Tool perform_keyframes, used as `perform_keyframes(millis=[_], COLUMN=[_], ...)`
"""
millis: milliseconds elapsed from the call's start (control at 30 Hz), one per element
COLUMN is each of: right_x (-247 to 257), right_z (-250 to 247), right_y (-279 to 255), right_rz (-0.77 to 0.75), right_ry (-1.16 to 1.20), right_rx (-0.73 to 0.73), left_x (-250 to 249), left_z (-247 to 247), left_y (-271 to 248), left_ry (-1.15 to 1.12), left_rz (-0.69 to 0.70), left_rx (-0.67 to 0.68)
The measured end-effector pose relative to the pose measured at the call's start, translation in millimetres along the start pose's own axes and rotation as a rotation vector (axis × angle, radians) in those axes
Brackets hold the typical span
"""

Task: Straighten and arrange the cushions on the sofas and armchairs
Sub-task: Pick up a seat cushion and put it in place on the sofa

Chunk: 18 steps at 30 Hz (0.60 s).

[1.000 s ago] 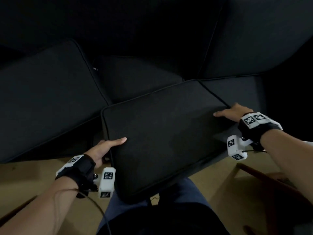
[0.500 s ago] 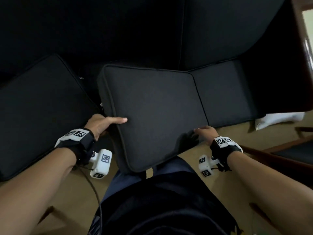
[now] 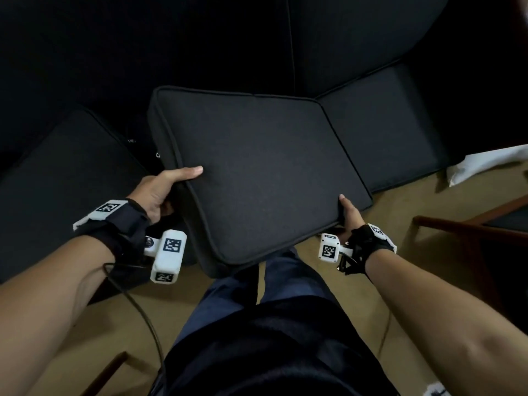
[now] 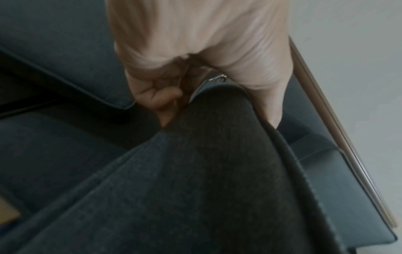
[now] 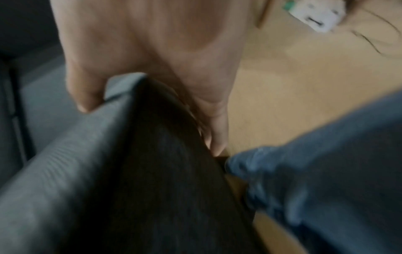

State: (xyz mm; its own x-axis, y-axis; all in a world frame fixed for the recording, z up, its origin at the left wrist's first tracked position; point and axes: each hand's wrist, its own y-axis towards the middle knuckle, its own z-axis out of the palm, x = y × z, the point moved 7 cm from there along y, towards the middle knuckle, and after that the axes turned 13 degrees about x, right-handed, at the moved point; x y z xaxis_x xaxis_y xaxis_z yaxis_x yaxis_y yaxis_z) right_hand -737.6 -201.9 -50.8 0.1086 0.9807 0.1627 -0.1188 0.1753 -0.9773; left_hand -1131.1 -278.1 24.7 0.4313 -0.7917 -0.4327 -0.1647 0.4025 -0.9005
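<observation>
A dark sofa (image 3: 257, 38) fills the upper part of the head view, its back rising behind a row of seat cushions. One seat cushion (image 3: 383, 124) lies flat in its place to the right of the middle slot. Another (image 3: 57, 181) sits skewed to the left of that slot.

Between them, a large dark rectangular seat cushion (image 3: 257, 172) is held above the slot, tilted, with its near corner hanging out over the person's knees and the tan floor (image 3: 414, 224). Its long axis runs from that near corner away toward the sofa back, slightly rotated against the seated cushion on the right.

The left hand (image 3: 160, 190) clamps the cushion's left edge, thumb on top and fingers curled beneath. The right hand (image 3: 350, 215) clamps the near right corner, thumb up the side. Both hands sit on the near half, so the cushion's bulk lies ahead of the grip, toward the sofa back. Seating it likely calls for a forward push and a small turn.
</observation>
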Motion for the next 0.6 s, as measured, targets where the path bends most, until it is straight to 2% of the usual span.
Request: perform_keyframes(millis=[167,300,400,500,600], right_x=[-5.4,19.3,47.5,66.9,70.0], right_z=[17.6,38.0,54.3,74.8,118.1], right_y=[-6.8,-33.3,-47.9,-66.8,-83.1], right_rz=[-0.081,-0.164,-0.195,-0.168,-0.158], right_ry=[0.172,0.099,0.008,-0.112,-0.196], right_rx=[0.057,0.097,0.010,-0.193,-0.174], left_x=[9.5,20.0,33.1,46.8,38.4], left_z=[-8.1,-8.7,-27.7,-47.1,-56.8], left_y=[1.4,-18.3,-34.1,-51.7,-62.5], left_ry=[-0.043,-0.123,-0.140,-0.144,-0.263], left_rz=[-0.087,-0.145,-0.180,-0.272,-0.241], left_rx=[0.074,0.128,0.116,0.177,0.223])
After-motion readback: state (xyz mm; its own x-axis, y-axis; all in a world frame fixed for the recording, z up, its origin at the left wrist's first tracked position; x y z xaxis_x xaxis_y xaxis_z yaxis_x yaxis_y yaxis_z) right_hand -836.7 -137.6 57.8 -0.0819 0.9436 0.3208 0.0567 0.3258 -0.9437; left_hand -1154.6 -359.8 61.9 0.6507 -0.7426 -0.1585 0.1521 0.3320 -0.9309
